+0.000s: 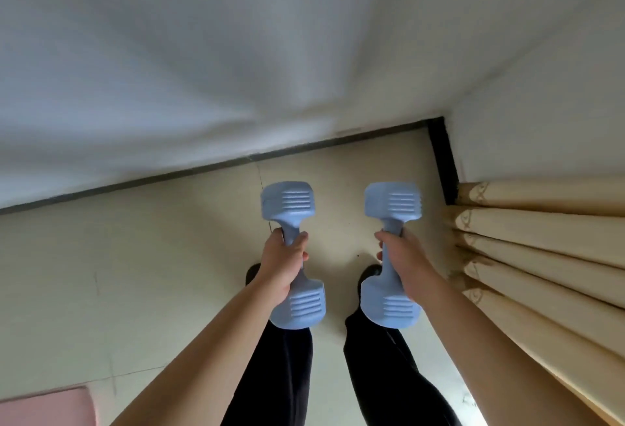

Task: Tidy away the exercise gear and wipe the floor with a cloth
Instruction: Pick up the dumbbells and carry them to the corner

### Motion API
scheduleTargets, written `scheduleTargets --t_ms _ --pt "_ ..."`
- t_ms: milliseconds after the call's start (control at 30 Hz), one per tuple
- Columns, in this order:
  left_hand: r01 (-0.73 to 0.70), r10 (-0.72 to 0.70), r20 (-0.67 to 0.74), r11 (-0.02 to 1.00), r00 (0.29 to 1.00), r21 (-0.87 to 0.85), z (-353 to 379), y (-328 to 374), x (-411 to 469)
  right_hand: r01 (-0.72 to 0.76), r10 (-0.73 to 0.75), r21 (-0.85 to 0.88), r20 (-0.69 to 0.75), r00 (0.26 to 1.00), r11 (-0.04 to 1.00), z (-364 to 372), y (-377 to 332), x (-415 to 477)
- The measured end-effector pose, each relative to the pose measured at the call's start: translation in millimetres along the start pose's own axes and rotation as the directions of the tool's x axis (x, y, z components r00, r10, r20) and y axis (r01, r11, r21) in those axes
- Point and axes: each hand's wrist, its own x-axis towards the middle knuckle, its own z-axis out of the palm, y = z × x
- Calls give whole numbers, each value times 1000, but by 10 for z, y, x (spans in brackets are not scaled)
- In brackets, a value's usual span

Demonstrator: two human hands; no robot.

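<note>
I stand facing a room corner with a blue dumbbell in each hand. My left hand (pixel 282 265) grips the handle of the left dumbbell (pixel 289 202), fingers curled round it. My right hand (pixel 404 261) grips the handle of the right dumbbell (pixel 392 200) the same way. Both dumbbells point away from me, held above the pale tiled floor (pixel 142 256). Their near heads hang over my black trousers and dark shoes. A pink mat (pixel 44 407) shows at the bottom left corner. No cloth is in view.
A white wall (pixel 169 70) with a dark skirting board (pixel 203 170) runs across ahead. A second wall meets it at the right. Beige pleated curtains (pixel 541 256) hang along the right side, close to my right arm.
</note>
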Motion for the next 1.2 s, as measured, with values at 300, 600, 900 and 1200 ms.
scheduleTargets --t_ms 300,600,900,1200 --pt "8 -8 -2 998 1000 61 623 -903 1954 86 -95 -294 -16 995 952 530 907 1955" --pt "-72 77 63 994 995 -80 1315 -658 3085 225 -257 -345 -50 965 911 822 479 3264" --pt "-108 122 91 983 988 -146 1283 -555 3369 304 -338 -354 -35 941 884 932 92 3524" --pt "-113 133 161 985 978 -128 1171 -381 3183 330 -342 -399 44 939 856 903 -20 3287"
